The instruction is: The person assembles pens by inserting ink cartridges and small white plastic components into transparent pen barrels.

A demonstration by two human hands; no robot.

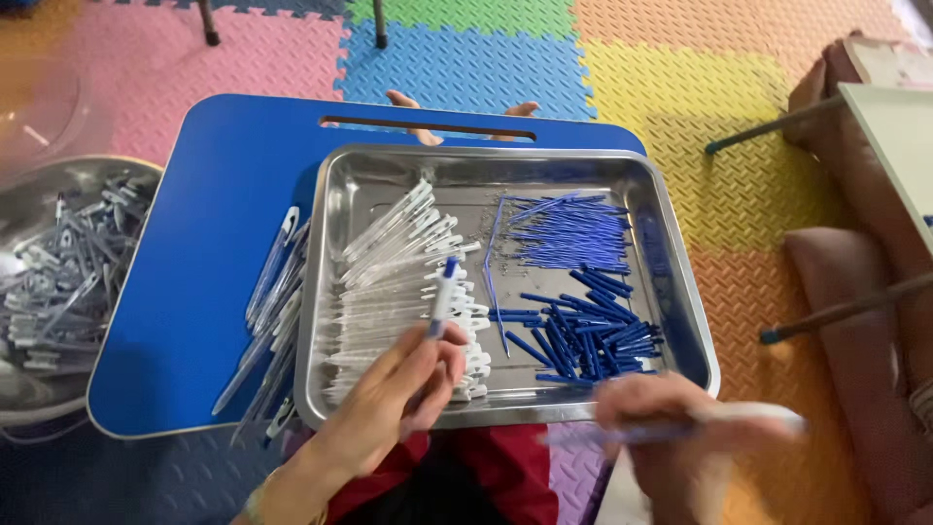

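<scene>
No pkgs, labels or signs in view. A steel tray (pixel 335 292) sits on a blue lap table (pixel 194 243) w/ a slot handle along its far edge. Floor is foam puzzle mats in pink, blue, green, yellow & orange. Steel bowl (pixel 19 408) at far left holds a heap of clear pen parts. Tray contents: clear pen barrels (pixel 389 262) piled at left, thin blue refills (pixel 564 233) at upper right, short blue caps (pixel 583 335) at lower right. Finished pens (pixel 272 321) lie on the table just left of the tray.

Left hand (pixel 398 389) has fingers closed round a clear pen (pixel 442 297) w/ blue tip, held upright over the barrel pile. Right hand (pixel 671 418) is motion-blurred; seems to be gripping a second pen (pixel 748 418) lying sideways, near the tray's front right corner.
</scene>
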